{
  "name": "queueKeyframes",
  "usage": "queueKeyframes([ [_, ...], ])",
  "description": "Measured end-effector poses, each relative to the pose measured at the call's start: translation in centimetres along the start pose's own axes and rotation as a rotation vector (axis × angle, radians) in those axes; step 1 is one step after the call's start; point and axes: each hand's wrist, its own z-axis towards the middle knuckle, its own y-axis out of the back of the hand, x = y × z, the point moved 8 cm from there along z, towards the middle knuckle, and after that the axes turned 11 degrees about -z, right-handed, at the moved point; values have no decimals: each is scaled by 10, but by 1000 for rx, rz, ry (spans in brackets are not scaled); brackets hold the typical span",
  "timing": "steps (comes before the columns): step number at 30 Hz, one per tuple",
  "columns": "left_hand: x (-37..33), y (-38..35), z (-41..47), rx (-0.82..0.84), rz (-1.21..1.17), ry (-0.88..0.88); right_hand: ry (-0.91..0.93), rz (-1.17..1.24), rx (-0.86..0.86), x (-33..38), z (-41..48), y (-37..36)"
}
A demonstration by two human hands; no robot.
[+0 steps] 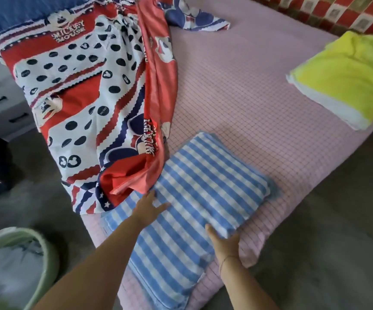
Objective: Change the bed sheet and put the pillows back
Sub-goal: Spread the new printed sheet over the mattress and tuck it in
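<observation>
A blue-and-white striped pillow (194, 198) lies on the near corner of the bed, on a pink checked sheet (248, 90). My left hand (148, 208) lies flat on the pillow's left part with its fingers spread. My right hand (222, 240) holds the pillow's near edge, with its fingers tucked under the edge. A red, white and blue cartoon-print sheet (87, 92) lies crumpled over the bed's left side and overlaps the pillow's far left corner. A second pillow, yellow with a white edge (346, 77), rests at the right side of the bed.
A pale green basket (44, 253) holding white cloth stands on the grey floor at the lower left. A grey drawer unit (0, 104) stands left of the bed. A red and white checked headboard (328, 12) runs along the far right.
</observation>
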Motion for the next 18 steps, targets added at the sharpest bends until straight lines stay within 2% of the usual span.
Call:
queueKeyframes([
  [4,-4,6,37,-18,150,-62,-31,19,-97,-9,14,-15],
  [7,-14,7,60,2,92,-50,-13,46,-117,-2,24,-19],
  [11,-34,9,77,104,-167,-38,-59,66,-65,-3,41,-24],
  [18,-70,9,62,87,-75,2,-79,12,108,8,41,-20],
])
